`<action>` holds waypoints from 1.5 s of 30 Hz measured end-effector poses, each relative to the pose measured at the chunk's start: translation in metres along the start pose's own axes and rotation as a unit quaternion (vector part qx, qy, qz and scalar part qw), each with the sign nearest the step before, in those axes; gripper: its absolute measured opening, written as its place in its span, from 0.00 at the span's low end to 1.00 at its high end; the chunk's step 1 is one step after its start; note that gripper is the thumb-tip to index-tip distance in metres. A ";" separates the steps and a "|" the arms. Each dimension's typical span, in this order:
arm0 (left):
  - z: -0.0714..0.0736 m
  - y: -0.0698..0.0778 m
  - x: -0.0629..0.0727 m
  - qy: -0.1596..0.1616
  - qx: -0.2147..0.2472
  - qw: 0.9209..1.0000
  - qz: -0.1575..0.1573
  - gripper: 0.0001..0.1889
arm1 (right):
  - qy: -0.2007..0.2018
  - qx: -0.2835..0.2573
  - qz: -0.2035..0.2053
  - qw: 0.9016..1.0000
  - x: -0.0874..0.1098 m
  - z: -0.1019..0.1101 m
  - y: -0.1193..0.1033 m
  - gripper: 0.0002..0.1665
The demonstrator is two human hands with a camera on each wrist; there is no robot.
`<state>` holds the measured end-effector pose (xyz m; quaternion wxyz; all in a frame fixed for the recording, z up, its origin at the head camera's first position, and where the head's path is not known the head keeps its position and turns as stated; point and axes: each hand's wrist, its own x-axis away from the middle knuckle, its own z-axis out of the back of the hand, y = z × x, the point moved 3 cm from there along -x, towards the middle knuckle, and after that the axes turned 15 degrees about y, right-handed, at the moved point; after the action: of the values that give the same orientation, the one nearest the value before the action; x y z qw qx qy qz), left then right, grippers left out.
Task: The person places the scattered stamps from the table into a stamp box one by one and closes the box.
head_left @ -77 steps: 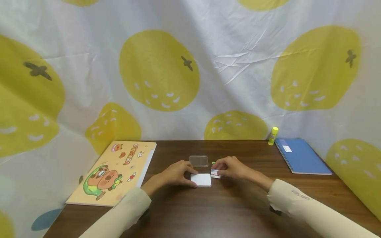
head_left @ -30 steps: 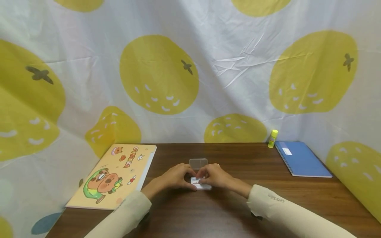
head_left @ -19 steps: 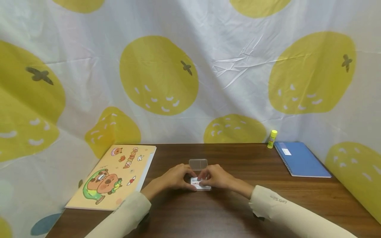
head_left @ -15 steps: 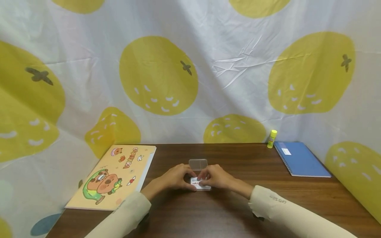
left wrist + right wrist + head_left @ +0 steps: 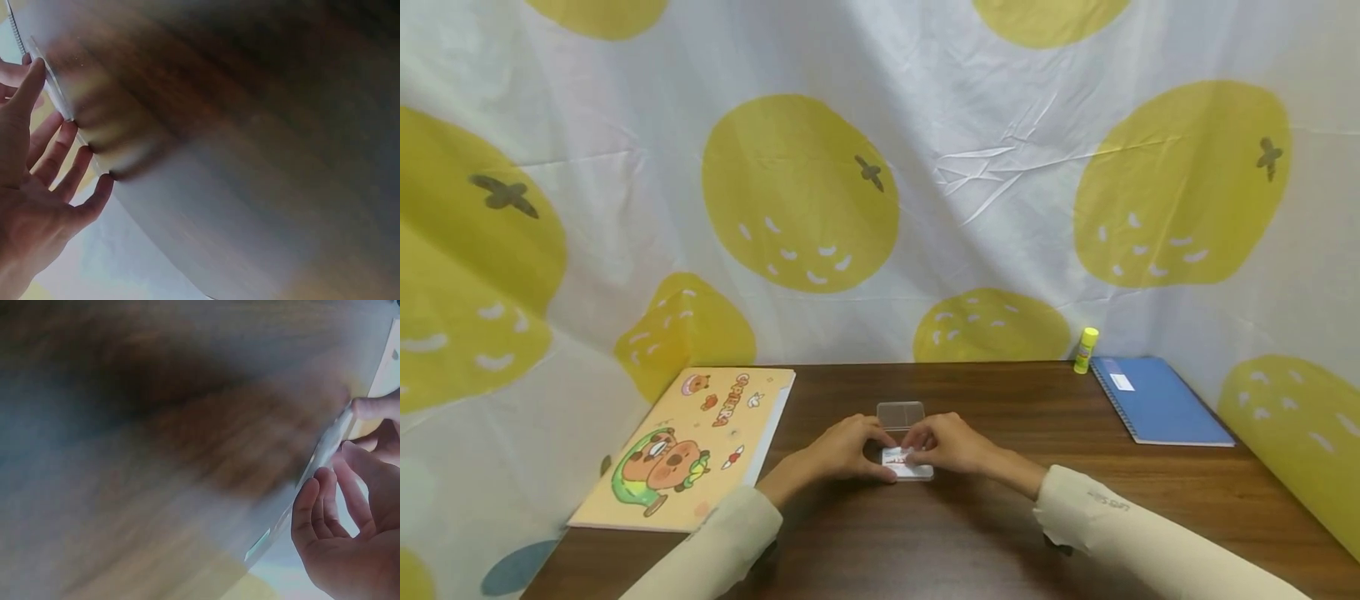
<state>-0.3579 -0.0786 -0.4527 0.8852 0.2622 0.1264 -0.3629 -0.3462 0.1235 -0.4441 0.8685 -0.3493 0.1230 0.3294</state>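
Note:
My left hand (image 5: 852, 450) holds the left edge of a small white rectangular block (image 5: 917, 473) with rounded corners, lying on the table. Thumb and fingers curve around that edge. On top of the block lies a small printed slip (image 5: 893, 457) with red and blue marks. My right hand (image 5: 951, 445) pinches the slip from its right, thumb and forefinger at its surface. The left wrist view has the left hand (image 5: 53, 169) at the block's thin edge (image 5: 56, 90). In the right wrist view, the right hand (image 5: 344, 519) has its other fingers curled loosely.
Behind the hands lies a clear plastic lid (image 5: 901, 414). A capybara-print folder (image 5: 700, 450) is at left; a blue spiral notebook (image 5: 1161, 402) and an upright yellow glue stick (image 5: 1086, 350) are at right. A small greenish piece (image 5: 257, 544) lies near the right hand. A patterned curtain (image 5: 985, 208) encloses the table.
Since the oldest frame, my right hand has carried the printed slip leftward from beside the white block onto its top. The left hand stays at the block's edge. Over the last half second little differs.

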 end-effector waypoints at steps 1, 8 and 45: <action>0.000 0.000 0.000 0.001 0.001 1.000 0.000 0.24 | 0.001 -0.002 -0.001 1.000 0.000 0.002 0.002 0.06; -0.003 -0.001 0.002 0.009 -0.006 1.000 -0.006 0.26 | 0.020 0.002 -0.021 1.000 0.001 0.024 0.020 0.08; 0.001 0.002 0.004 0.007 -0.006 1.000 -0.008 0.25 | 0.051 0.124 -0.091 0.987 -0.006 0.031 0.049 0.08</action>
<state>-0.3531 -0.0804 -0.4526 0.8829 0.2581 0.1366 -0.3677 -0.3832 0.1681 -0.4445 0.9242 -0.2649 0.1747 0.2127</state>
